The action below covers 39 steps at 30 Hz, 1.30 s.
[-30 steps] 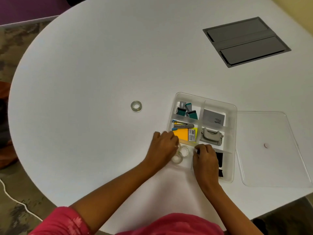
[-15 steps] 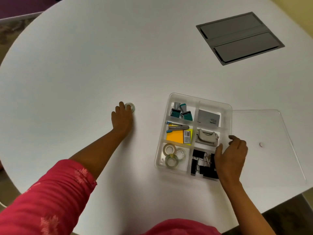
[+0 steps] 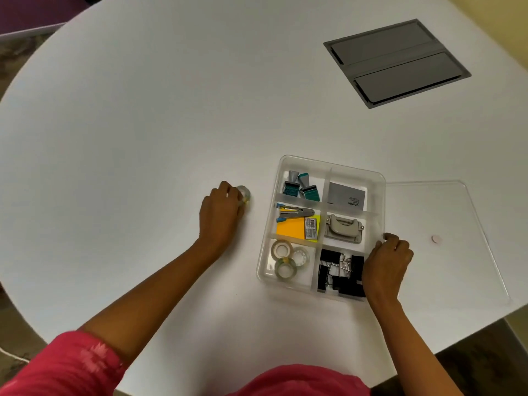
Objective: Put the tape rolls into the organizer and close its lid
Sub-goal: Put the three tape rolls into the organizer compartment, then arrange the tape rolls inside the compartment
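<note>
Nearest to you, your right hand point(image 3: 387, 262) rests on the right wall of the organizer point(image 3: 381, 178), fingers curled over the rim by the black binder clips point(image 3: 341, 274); it steadies the tray and carries nothing. The organizer is a clear, hard plastic tray with rounded corners, split into six compartments. In its near-left compartment lie three tape rolls point(image 3: 288, 258), flat, touching and partly overlapping: glossy translucent rings with pale cores.

Farther out and to the left, your left hand point(image 3: 221, 214) is closed around the last tape roll point(image 3: 245, 194), its fingertips pinching a small clear ring that is partly hidden; whether it has left the white table point(image 3: 143, 110) cannot be told. The relation that matters: the tape compartment lies to the right of this grip and nearer to you, so the left hand is plainly the one to carry across the near-left wall. A ring has no long axis; laid flat it should nest beside the others.

To the right, the lid point(image 3: 457, 252) lies flat, a clear thin sheet, touching the tray's right wall. Farthest off sits a grey hatch point(image 3: 395, 62).
</note>
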{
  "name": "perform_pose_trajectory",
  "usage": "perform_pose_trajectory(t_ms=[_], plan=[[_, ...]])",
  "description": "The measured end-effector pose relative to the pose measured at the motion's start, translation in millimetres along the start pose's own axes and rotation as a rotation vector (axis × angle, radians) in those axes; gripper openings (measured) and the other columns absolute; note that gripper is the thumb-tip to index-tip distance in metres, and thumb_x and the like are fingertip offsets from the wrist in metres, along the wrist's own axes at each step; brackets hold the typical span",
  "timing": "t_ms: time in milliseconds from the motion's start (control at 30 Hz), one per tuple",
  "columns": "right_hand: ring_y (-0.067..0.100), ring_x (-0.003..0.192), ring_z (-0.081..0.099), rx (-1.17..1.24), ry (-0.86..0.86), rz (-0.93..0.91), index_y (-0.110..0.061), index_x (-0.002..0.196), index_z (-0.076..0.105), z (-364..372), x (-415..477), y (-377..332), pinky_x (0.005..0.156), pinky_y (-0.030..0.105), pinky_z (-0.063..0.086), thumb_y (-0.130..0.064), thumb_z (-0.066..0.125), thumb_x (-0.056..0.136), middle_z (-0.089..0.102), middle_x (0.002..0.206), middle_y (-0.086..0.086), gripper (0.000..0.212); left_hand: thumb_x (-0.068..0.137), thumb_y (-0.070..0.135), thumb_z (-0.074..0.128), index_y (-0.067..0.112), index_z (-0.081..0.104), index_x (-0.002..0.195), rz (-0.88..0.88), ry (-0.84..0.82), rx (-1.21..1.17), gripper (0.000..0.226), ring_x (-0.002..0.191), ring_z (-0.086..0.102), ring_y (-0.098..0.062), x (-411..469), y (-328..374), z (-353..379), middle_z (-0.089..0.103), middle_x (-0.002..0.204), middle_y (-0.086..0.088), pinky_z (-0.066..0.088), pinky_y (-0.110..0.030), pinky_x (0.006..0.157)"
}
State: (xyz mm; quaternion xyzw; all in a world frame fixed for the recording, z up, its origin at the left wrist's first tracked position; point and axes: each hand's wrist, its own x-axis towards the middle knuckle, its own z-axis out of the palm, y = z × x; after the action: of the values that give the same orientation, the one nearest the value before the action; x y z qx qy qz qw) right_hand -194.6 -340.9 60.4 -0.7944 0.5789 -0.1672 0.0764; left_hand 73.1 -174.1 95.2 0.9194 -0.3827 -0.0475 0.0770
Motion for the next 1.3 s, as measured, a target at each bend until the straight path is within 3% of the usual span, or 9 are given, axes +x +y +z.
perform_pose_trajectory(t_ms=[200, 367, 633, 833, 1067, 1233, 1300], plan=[[0.044, 0.088, 0.053, 0.014, 0.067, -0.029, 0.012, 0.113, 0.055, 6, -6, 4, 0.075, 0.048, 0.048, 0.007, 0.049, 0.094, 0.058, 0.098, 0.032, 0.021, 0.080, 0.024, 0.067, 0.011, 0.066, 0.094, 0.247, 0.118, -0.088, 0.019, 0.074, 0.062, -0.027, -47, 54, -18, 0.066, 0.093, -0.009, 0.049, -0.036, 0.060], [0.043, 0.087, 0.053, 0.041, 0.085, -0.048, 0.014, 0.112, 0.055, 6, -6, 5, 0.078, 0.045, 0.045, 0.008, 0.046, 0.095, 0.057, 0.099, 0.031, 0.020, 0.067, 0.024, 0.080, 0.014, 0.072, 0.081, 0.451, 0.024, -0.070, 0.019, 0.064, 0.063, -0.017, -76, 96, 2, 0.070, 0.081, -0.002, 0.052, -0.027, 0.052], [0.042, 0.088, 0.054, 0.063, 0.092, -0.061, 0.014, 0.111, 0.055, 7, -6, 6, 0.079, 0.045, 0.047, 0.008, 0.047, 0.094, 0.058, 0.099, 0.031, 0.019, 0.056, 0.018, 0.086, 0.015, 0.073, 0.072, 0.466, -0.029, 0.051, 0.021, 0.059, 0.063, -0.015, -82, 111, 32, 0.071, 0.073, 0.001, 0.051, -0.023, 0.055], [0.043, 0.089, 0.053, 0.083, 0.085, -0.035, 0.012, 0.112, 0.055, 9, -6, 7, 0.074, 0.047, 0.049, 0.008, 0.048, 0.093, 0.058, 0.100, 0.031, 0.021, 0.063, 0.021, 0.083, 0.018, 0.075, 0.078, 0.466, -0.042, -0.011, 0.017, 0.070, 0.066, -0.018, -87, 102, 43, 0.072, 0.077, 0.002, 0.056, -0.025, 0.060], [0.035, 0.091, 0.049, 0.146, 0.109, 0.008, 0.004, 0.116, 0.051, 2, -5, 5, 0.076, 0.042, 0.047, 0.008, 0.053, 0.087, 0.053, 0.103, 0.025, 0.029, 0.074, 0.013, 0.072, 0.009, 0.066, 0.093, 0.305, 0.091, -0.303, 0.020, 0.073, 0.064, -0.020, -84, 84, 28, 0.070, 0.089, -0.008, 0.055, -0.028, 0.060], [0.025, 0.084, 0.044, 0.242, 0.144, -0.118, -0.002, 0.100, 0.054, -14, -23, -4, 0.073, 0.032, 0.041, 0.017, 0.053, 0.081, 0.053, 0.096, 0.018, 0.026, 0.094, 0.008, 0.042, 0.012, 0.056, 0.107, -0.163, 0.182, -0.626, 0.020, 0.087, 0.049, -0.009, -73, 62, 25, 0.060, 0.102, -0.003, 0.043, -0.020, 0.078], [0.023, 0.083, 0.044, 0.317, 0.091, -0.148, -0.004, 0.093, 0.055, -20, -35, -14, 0.067, 0.028, 0.039, 0.017, 0.054, 0.081, 0.052, 0.092, 0.014, 0.025, 0.096, 0.013, 0.040, 0.010, 0.055, 0.106, -0.233, 0.154, -0.665, 0.018, 0.087, 0.050, -0.009, -69, 58, 29, 0.060, 0.101, -0.004, 0.043, -0.021, 0.077]])
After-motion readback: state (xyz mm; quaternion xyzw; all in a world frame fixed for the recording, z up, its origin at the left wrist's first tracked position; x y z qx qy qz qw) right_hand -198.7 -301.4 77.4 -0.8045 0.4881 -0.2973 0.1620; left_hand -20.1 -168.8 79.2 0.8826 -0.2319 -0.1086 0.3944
